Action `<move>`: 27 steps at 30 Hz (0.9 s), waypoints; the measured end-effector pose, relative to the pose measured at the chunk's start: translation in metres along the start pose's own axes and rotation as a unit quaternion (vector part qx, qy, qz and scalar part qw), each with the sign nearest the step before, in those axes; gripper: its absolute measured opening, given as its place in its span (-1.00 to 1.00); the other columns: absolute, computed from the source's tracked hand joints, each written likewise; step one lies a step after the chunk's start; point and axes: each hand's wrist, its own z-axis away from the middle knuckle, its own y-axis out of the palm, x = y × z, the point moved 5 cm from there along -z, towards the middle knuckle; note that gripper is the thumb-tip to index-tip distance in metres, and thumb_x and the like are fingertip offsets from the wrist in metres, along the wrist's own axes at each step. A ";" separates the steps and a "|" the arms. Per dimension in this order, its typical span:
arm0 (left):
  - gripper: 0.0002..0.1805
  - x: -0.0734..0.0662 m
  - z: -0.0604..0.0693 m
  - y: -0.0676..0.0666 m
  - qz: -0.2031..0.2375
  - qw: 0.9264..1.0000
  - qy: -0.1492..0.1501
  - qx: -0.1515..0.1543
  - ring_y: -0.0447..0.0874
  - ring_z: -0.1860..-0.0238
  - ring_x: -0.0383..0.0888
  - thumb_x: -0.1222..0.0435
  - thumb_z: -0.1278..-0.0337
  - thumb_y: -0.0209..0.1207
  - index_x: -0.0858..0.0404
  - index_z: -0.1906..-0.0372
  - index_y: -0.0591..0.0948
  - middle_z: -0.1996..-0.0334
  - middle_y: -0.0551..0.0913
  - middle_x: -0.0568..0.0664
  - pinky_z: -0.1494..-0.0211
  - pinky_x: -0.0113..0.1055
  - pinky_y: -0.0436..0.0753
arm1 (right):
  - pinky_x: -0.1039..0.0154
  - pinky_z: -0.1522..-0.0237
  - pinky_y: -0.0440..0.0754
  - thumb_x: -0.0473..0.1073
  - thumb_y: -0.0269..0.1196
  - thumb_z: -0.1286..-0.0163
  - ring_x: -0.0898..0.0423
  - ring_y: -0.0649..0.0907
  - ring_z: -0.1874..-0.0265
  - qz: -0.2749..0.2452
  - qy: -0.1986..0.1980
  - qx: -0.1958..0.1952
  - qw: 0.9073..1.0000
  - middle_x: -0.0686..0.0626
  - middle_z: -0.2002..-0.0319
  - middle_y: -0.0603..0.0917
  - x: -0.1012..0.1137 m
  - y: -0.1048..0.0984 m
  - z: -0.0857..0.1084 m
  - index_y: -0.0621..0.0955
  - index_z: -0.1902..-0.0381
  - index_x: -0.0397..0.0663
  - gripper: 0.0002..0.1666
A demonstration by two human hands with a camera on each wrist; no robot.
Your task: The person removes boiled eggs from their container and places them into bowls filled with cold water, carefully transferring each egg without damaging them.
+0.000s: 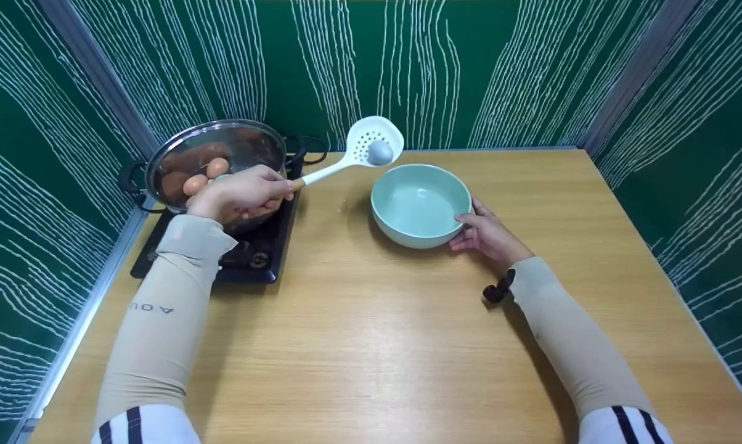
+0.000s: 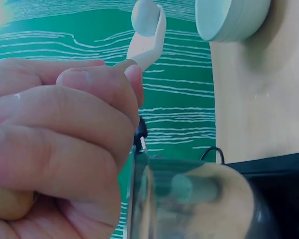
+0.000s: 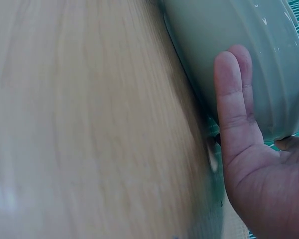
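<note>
My left hand (image 1: 244, 191) grips the wooden handle end of a white slotted spoon (image 1: 358, 139), held up to the right of the pot. A pale blue egg (image 1: 380, 153) sits in its perforated head, to the upper left of a light green bowl (image 1: 420, 200). My right hand (image 1: 485, 233) holds the bowl's right side, thumb over the rim and fingers against the outer wall. In the right wrist view, two fingers (image 3: 229, 94) lie extended along the bowl. Brown eggs (image 1: 217, 167) show in the steel pot (image 1: 223, 126), partly hidden by my left hand and forearm.
The pot stands on a black cooker (image 1: 254, 262) at the table's left. Dark pot handles (image 1: 132, 179) stick out at its sides. Green walls with white lines (image 1: 420, 74) enclose the wooden table (image 1: 377, 345) at the back and sides.
</note>
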 end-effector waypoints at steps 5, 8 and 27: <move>-0.60 0.002 -0.008 0.008 0.002 1.000 -0.011 0.000 0.36 0.68 -0.25 -0.05 -0.72 0.06 0.19 -0.04 0.66 0.50 0.46 -0.14 0.62 -0.45 0.40 | 0.12 0.18 0.87 -0.16 0.05 -0.76 0.03 0.85 0.41 -0.014 -0.006 0.011 1.000 -0.08 0.13 0.75 0.000 0.001 0.000 -0.22 -0.80 0.44 -0.03; -0.60 0.003 -0.011 0.013 -0.007 1.000 -0.006 0.004 0.35 0.70 -0.24 -0.03 -0.74 0.05 0.20 -0.02 0.68 0.51 0.47 -0.14 0.63 -0.45 0.40 | 0.12 0.18 0.87 -0.16 0.06 -0.76 0.02 0.86 0.41 -0.017 -0.005 0.011 1.000 -0.08 0.16 0.76 0.000 0.002 0.000 -0.23 -0.80 0.45 -0.02; -0.63 0.009 -0.033 0.043 -0.063 0.997 0.020 0.038 0.36 0.68 -0.23 0.05 -0.77 0.02 0.26 -0.06 0.66 0.51 0.48 -0.10 0.58 -0.42 0.42 | 0.13 0.10 0.86 -0.09 0.11 -0.75 0.04 0.83 0.35 0.002 0.002 0.001 1.000 -0.14 -0.11 0.59 0.002 0.002 0.001 -0.26 -0.79 0.50 0.02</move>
